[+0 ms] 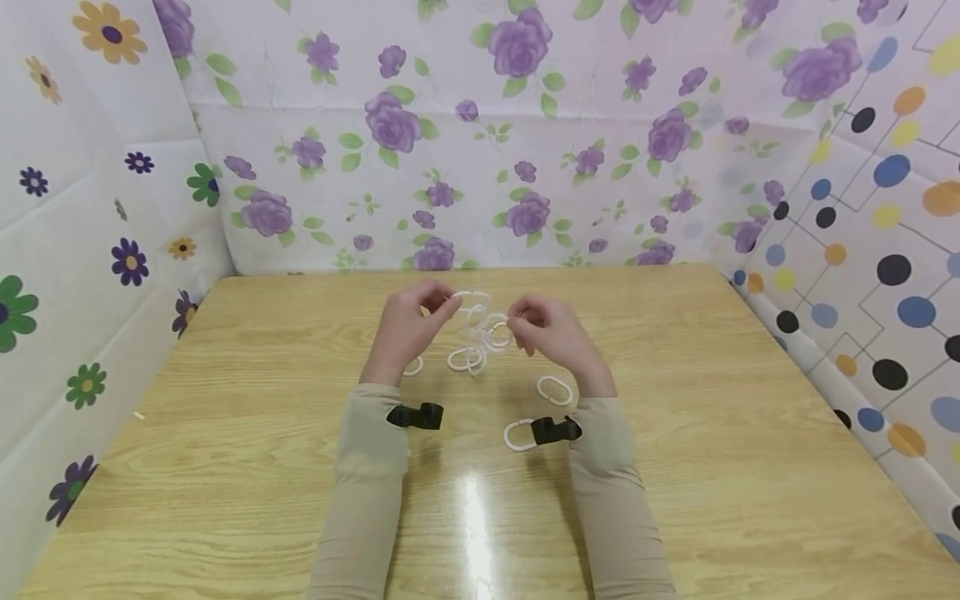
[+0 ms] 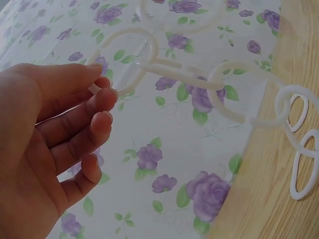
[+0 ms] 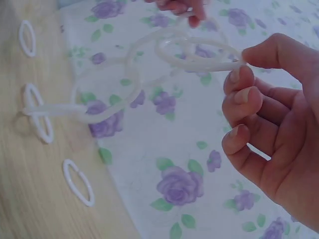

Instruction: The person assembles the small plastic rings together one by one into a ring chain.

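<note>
White plastic oval links hang joined in a chain between the hands. My left hand point(image 1: 408, 329) pinches the end link point(image 2: 154, 42) between thumb and fingers. From it a second link point(image 2: 192, 78) and further links point(image 2: 227, 113) run down toward the table, where the lowest link point(image 1: 452, 365) lies. My right hand point(image 1: 555, 333) pinches another white link point(image 3: 199, 66) by its edge, thumb above and index finger below. That link overlaps the chain in the right wrist view; I cannot tell whether it is hooked on.
Loose white links lie on the wooden table point(image 1: 712, 467): one point(image 1: 550, 378) near the right wrist, one point(image 1: 507, 435) beside the right wrist camera point(image 1: 555, 429), and one point(image 1: 419, 367) by the left wrist. Patterned cloth point(image 1: 465, 183) stands behind and at both sides.
</note>
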`<state>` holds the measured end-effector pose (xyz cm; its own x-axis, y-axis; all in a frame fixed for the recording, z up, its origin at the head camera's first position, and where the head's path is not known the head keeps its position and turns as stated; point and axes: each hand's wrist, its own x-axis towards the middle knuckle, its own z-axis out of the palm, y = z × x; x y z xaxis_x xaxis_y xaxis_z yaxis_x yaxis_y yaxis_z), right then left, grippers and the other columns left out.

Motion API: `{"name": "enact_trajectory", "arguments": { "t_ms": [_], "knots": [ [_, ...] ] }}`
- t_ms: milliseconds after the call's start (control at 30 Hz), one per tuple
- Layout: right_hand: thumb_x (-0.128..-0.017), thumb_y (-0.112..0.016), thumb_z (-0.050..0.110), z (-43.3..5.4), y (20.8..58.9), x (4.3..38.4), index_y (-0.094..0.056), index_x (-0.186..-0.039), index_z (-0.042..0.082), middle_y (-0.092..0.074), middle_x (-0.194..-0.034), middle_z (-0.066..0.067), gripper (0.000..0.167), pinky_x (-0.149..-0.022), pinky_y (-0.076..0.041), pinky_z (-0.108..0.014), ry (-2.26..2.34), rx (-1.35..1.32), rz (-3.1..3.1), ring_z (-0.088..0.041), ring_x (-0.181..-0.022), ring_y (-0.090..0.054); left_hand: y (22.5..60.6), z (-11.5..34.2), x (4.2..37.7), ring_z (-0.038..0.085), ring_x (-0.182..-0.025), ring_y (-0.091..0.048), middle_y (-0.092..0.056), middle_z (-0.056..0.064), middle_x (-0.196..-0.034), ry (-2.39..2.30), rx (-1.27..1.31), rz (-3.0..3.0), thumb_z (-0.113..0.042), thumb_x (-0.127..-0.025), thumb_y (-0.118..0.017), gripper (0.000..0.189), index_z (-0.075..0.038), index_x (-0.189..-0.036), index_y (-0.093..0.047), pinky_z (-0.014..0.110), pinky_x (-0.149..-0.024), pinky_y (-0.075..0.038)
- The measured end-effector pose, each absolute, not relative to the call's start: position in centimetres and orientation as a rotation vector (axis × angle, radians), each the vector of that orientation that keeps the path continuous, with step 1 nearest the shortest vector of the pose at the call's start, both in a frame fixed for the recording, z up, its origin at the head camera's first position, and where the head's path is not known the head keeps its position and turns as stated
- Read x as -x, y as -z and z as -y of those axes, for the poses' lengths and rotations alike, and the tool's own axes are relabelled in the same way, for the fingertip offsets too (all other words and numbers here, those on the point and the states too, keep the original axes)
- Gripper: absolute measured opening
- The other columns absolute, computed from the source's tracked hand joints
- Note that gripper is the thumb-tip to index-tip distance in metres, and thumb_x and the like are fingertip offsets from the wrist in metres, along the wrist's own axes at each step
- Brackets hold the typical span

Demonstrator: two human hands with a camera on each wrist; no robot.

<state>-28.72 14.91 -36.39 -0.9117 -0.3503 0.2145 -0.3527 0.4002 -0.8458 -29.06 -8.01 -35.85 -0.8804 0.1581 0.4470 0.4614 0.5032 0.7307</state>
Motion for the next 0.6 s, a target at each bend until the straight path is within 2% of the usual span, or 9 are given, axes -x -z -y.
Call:
{"name": "enact_trajectory", "arguments": {
  "t_ms": [233,600],
  "knots": [
    [-0.095,-0.058,0.013,-15.0,35.4,28.2,-0.060,-0.095,0.004,-0.059,-0.063,0.000,0.009,-0.058,-0.044,-0.025,-1.685,-0.600,2.493,-0.018,-0.052,-0.055,35.9,7.9,29.1,0.019,-0.076,-0.062,-0.071,0.007,-0.084,1.268,0.559,2.486,-0.027,-0.094,-0.064,0.019,-0.010,-0.099,-0.070,0.028,-0.065,-0.045],
    [-0.094,-0.058,0.013,-14.3,35.1,28.1,-0.058,-0.096,0.003,-0.058,-0.060,0.002,0.009,-0.054,-0.047,-0.025,-1.789,-0.475,2.399,-0.013,-0.049,-0.054,35.9,7.2,29.0,0.019,-0.076,-0.060,-0.071,0.006,-0.083,1.230,0.615,2.507,-0.025,-0.093,-0.066,0.016,-0.011,-0.097,-0.070,0.029,-0.066,-0.045]
  ]
}}
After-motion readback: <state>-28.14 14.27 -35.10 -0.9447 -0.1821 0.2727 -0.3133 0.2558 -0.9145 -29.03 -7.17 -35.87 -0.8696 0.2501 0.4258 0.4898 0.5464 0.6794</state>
